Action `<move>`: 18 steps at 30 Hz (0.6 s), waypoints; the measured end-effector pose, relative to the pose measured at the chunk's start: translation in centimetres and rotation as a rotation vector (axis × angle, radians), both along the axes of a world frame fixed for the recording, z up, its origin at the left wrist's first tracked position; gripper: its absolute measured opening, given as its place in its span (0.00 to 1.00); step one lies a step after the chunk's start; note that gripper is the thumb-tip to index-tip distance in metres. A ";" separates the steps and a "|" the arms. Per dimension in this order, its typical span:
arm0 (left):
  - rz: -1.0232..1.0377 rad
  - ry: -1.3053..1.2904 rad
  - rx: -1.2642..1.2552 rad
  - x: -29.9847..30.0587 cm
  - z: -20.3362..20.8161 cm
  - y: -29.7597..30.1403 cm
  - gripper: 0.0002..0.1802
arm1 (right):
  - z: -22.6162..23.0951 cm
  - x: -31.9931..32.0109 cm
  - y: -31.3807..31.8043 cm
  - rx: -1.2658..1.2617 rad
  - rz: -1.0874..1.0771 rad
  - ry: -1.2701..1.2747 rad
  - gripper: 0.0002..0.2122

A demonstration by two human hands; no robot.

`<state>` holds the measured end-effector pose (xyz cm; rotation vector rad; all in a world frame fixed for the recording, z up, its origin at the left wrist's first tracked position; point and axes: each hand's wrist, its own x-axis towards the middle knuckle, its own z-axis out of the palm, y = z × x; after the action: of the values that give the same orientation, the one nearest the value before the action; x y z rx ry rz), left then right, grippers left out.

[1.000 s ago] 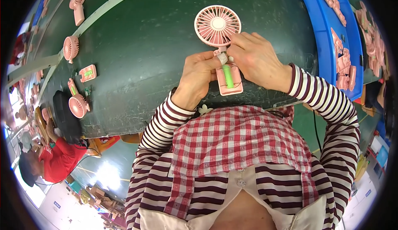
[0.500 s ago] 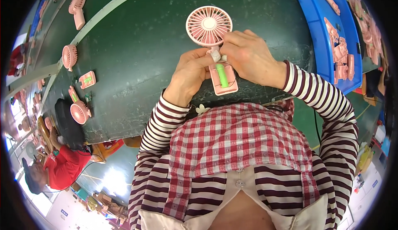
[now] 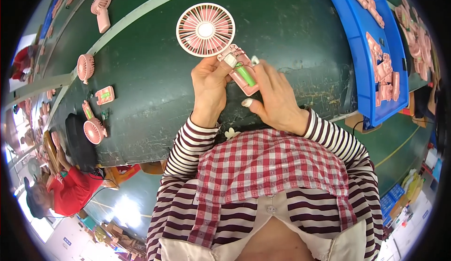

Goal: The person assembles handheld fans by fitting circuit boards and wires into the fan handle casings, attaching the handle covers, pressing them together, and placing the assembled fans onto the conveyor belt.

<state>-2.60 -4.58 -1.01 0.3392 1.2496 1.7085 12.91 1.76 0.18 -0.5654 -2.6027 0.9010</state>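
A pink handheld fan (image 3: 205, 29) with a round grille is tilted over the table, its head up to the left. Its handle is uncovered and shows a green cylindrical battery (image 3: 245, 75) and thin dark wires. My left hand (image 3: 209, 89) grips the fan at its neck, the thumb, wrapped in white, pressing near the top of the handle. Beside the handle's right edge my right hand (image 3: 278, 96) has thumb and forefinger spread, with nothing between them; white coverings show on their tips. Whether its fingers touch the handle I cannot tell.
A blue bin (image 3: 366, 73) with pink fan parts stands at the right. On the left lie pink fans (image 3: 85, 68) and an uncovered handle piece (image 3: 105, 95). A pale strip (image 3: 136, 11) crosses the green table (image 3: 150, 120). A person in red (image 3: 77, 190) sits at the lower left.
The fan has moved left and turned, so its handle now slants down to the right. My right hand has come off the fan's neck and opened beside the handle.
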 end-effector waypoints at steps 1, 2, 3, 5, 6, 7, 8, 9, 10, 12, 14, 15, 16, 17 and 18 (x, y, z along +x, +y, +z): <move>0.006 0.004 0.004 0.0 0.1 0.1 0.13 | -0.1 -0.2 -0.1 0.000 -0.001 0.002 0.34; 0.004 0.006 0.005 0.0 0.2 0.2 0.13 | -0.2 -0.3 -0.2 0.012 -0.005 -0.017 0.35; 0.006 -0.003 0.001 0.1 0.3 0.1 0.13 | -0.3 -0.3 -0.2 0.024 -0.010 -0.036 0.36; 0.012 -0.010 -0.001 0.2 0.3 0.1 0.13 | -0.2 -0.3 -0.3 0.118 0.008 -0.077 0.36; 0.013 -0.008 0.006 0.3 0.3 0.1 0.14 | -0.1 -0.3 -0.3 0.210 0.024 -0.120 0.36; 0.013 -0.006 0.012 0.2 0.2 0.0 0.14 | 0.1 -0.4 -0.3 0.210 0.023 -0.120 0.36; 0.012 -0.006 0.012 0.2 0.1 -0.1 0.14 | 0.5 -0.5 -0.3 0.257 0.022 -0.135 0.35; 0.006 -0.018 0.010 0.1 0.0 -0.2 0.14 | 0.8 -0.6 -0.2 0.303 0.021 -0.151 0.35; 0.001 -0.030 0.010 0.0 0.0 -0.3 0.13 | 1.0 -0.5 0.0 0.303 0.020 -0.150 0.35; -0.002 -0.038 0.006 0.1 0.1 -0.6 0.13 | 1.2 -0.3 0.8 0.169 0.126 -0.004 0.33; -0.002 -0.046 0.005 0.2 0.0 -0.3 0.13 | 0.3 0.3 1.3 0.052 0.094 0.113 0.31; 0.006 -0.031 0.005 0.2 0.0 -0.2 0.12 | -0.1 0.4 1.5 -0.068 0.061 0.228 0.30; 0.011 -0.017 0.009 0.2 0.0 -0.2 0.11 | 0.0 0.3 1.6 -0.065 0.061 0.227 0.30; 0.010 -0.018 0.011 0.3 0.1 -0.2 0.11 | 0.1 0.1 1.7 -0.245 0.040 0.292 0.29; 0.007 -0.020 0.004 0.5 0.3 -0.2 0.11 | 0.1 0.0 1.8 -0.426 0.018 0.356 0.28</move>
<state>-2.11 -4.75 -0.70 0.3196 1.2346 1.7164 12.94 3.56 0.31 -0.4348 -2.1103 1.4317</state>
